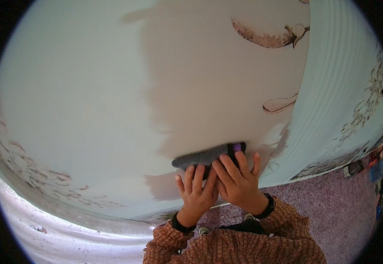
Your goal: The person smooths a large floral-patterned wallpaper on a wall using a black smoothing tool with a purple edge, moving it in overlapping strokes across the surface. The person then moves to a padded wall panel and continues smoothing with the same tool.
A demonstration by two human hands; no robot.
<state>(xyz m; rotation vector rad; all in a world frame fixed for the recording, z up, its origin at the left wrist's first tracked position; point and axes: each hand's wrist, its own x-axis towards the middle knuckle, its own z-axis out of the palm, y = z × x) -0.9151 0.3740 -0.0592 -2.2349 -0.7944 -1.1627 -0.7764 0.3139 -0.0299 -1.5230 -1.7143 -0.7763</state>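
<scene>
A grey sock (196, 157) with a black and purple cuff lies sideways near the front edge of a pale tablecloth (90, 97). Its toe points left and the cuff is at the right. My right hand (240, 187) rests with outstretched fingers on the cuff end and the sock's near edge. Beside it, my left hand (196, 198) has its fingers spread, their tips at the sock's lower edge near the middle. The two hands touch or overlap at the thumbs. Part of the sock's near side is hidden under my fingers.
Brown printed pictures mark the cloth, among them a long pod-like shape (266, 35) at the far right. A ribbed pale strip (332, 88) runs down the right side. Purple carpet (328, 207) lies below, with several coloured items at the right rim. White fabric (68, 237) is at lower left.
</scene>
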